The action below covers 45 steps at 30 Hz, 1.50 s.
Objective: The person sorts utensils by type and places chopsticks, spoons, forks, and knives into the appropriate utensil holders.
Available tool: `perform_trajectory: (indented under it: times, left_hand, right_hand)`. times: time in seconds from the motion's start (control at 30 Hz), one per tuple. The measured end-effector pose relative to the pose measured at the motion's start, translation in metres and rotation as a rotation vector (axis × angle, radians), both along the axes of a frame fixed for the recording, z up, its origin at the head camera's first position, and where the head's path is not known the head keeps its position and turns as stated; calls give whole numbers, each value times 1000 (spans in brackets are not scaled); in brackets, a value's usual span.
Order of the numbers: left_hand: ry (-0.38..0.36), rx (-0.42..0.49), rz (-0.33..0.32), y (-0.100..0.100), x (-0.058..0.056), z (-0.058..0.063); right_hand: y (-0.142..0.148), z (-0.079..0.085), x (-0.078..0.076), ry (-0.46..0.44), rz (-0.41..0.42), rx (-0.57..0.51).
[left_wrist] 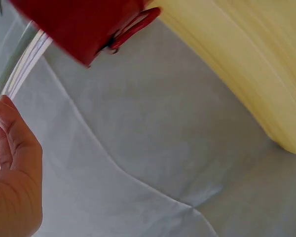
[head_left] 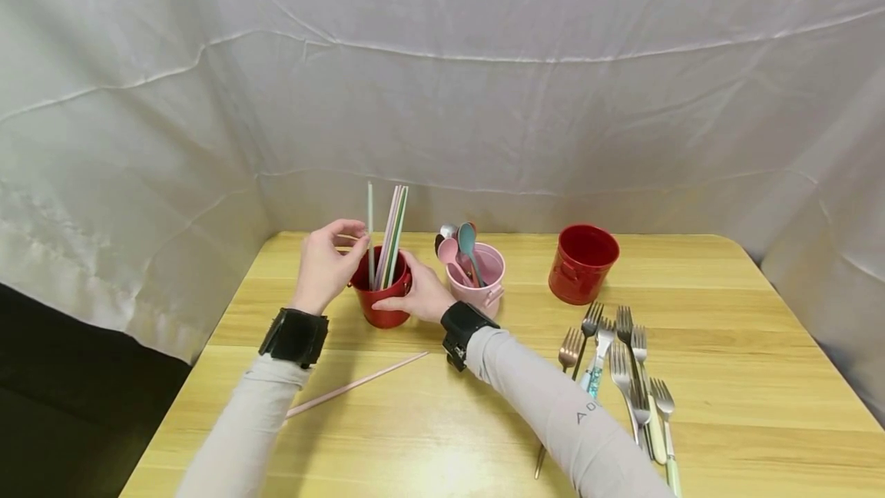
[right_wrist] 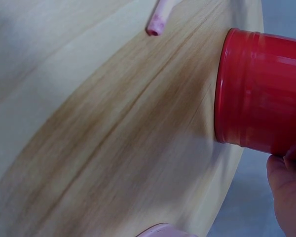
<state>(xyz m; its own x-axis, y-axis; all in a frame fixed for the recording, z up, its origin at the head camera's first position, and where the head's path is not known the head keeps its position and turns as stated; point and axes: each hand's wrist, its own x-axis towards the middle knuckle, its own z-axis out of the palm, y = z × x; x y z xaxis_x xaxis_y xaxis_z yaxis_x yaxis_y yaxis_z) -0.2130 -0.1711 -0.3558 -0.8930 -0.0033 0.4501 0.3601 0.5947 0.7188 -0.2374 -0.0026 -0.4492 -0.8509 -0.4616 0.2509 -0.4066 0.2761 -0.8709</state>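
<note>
A red bucket [head_left: 382, 317] stands at the back left of the table with several straws [head_left: 396, 225] upright in it. My left hand [head_left: 323, 267] pinches a pale green straw [head_left: 370, 214] whose lower end is inside the bucket. Around the bucket's right side curls my right hand [head_left: 427, 294], gripping its wall. The left wrist view has the fingertips of that hand [left_wrist: 17, 163] at the straws, below the red bucket [left_wrist: 84, 24]. In the right wrist view, fingers [right_wrist: 286, 185] touch the bucket [right_wrist: 266, 89]. One pink straw [head_left: 356, 384] lies on the table in front.
Right beside my right hand is a pink bucket [head_left: 475, 296] holding several spoons [head_left: 466, 240]. Farther right stands another red bucket [head_left: 577, 279]. Several forks [head_left: 620, 367] lie spread near my right forearm. A pale curtain [head_left: 484, 114] hangs behind the table.
</note>
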Motion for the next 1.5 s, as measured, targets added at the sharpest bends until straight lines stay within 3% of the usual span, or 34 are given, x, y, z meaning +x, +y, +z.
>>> perform_trajectory:
  times: [0.13, 0.3, 0.47, 0.63, 0.93, 1.13, 1.33, 1.5]
  left_hand:
    - [-8, -7, -9, -2, 3, -6]
    - [-9, -28, -25, -8, 11, -10]
    - [-9, -83, -62, -18, 20, -13]
    - [-22, -163, -116, -27, 33, -15]
    - [-94, -336, -223, -39, 54, -20]
    - [-147, -458, -281, -40, 66, -24]
    - [-174, -549, -323, -37, 76, -36]
    - [-252, -595, -351, -31, 83, -48]
  right_hand:
    - [0, 2, 2, 20, 8, -18]
    - [2, 20, 14, 26, 22, -49]
    - [4, 33, 22, 5, 36, -67]
    - [5, 34, 22, 17, 39, -64]
    - [4, 27, 18, 9, 25, -55]
    - [1, 7, 5, -2, 11, -22]
    - [0, -1, -1, -25, 4, -13]
    - [1, -2, -2, -19, 2, -3]
